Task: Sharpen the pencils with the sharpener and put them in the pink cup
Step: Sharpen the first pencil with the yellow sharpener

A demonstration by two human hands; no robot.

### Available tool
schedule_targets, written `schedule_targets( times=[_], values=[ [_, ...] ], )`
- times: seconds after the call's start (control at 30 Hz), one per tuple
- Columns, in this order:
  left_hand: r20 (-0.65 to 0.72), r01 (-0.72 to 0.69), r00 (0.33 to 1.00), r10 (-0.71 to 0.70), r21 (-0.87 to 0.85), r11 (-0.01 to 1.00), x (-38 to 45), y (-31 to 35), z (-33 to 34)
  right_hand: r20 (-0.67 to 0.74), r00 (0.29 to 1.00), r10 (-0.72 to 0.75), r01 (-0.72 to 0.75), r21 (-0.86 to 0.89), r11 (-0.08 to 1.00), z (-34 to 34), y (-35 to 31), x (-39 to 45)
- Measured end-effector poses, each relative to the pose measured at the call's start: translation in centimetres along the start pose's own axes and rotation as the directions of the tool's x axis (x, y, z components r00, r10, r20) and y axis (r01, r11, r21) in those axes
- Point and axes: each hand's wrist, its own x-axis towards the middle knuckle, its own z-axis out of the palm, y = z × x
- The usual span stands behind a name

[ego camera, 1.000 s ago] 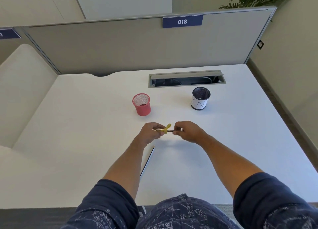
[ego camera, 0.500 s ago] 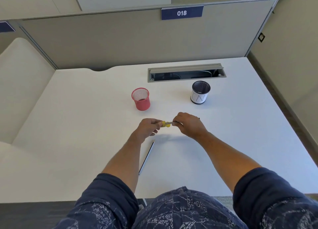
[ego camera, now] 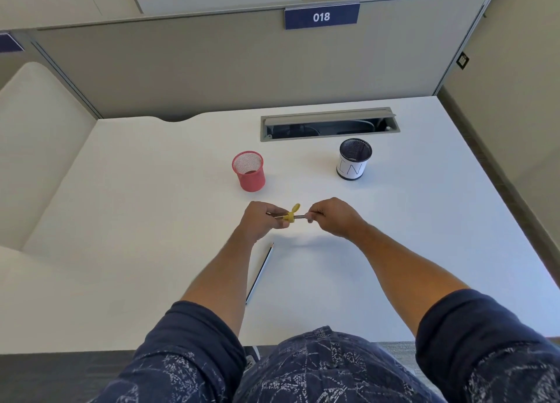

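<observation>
Surface: white surface (ego camera: 151, 221), pink cup (ego camera: 248, 171) standing on it.
Hands: left hand (ego camera: 262, 221) pinched yellow sharpener (ego camera: 289, 216); right hand (ego camera: 331, 217) pinched pencil (ego camera: 300, 217) nearer than the cup.
Technique: keep pencil straight, probably fully seated; twist gently.

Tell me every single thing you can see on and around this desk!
pink cup: 1, pink mesh, desk middle, left of the black cup
black cup: 1, black mesh with white label, desk right of middle
sharpener: 1, yellow, held between both hands
pencil in sharpener: 1, dark, right hand pinches it
pencil on desk: 1, dark, lies beside the left forearm
desk: 1, white
cable tray: 1, grey, desk back
divider: 1, grey, behind desk
sign 018: 1, blue, on divider
left hand: 1, grips sharpener
right hand: 1, grips pencil
</observation>
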Motion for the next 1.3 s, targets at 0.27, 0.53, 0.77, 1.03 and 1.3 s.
schedule_targets(
  times=[0.27, 0.53, 0.77, 1.03, 1.3],
  values=[
    [0.019, -0.023, 1.0, 0.022, 0.063, 0.998, 0.2, 0.2, 0.0, 0.187, 0.981, 0.058, -0.103, 0.243, 0.964, -0.7, 0.1, -0.1],
    [0.051, 0.024, 0.998, -0.025, 0.032, 0.999, -0.3, -0.1, -0.5, -0.059, 0.991, -0.121, 0.117, -0.057, 0.991, 0.5, 0.5, -0.8],
    [0.127, 0.209, 0.973, -0.192, -0.135, 0.969, -0.5, 0.7, -0.4, -0.415, 0.809, -0.417, 0.328, -0.269, 0.905, 2.4, 1.4, -1.0],
    [0.186, 0.258, 0.96, -0.209, -0.305, 0.917, -0.1, 0.8, -0.3, -0.431, 0.769, -0.472, 0.373, -0.297, 0.879, 2.0, 1.2, -0.7],
    [0.218, 0.211, 0.965, -0.145, -0.319, 0.924, -0.1, 0.3, -1.0, -0.283, 0.89, -0.359, 0.263, -0.323, 0.909, 1.6, 0.5, -0.2]
  ],
)
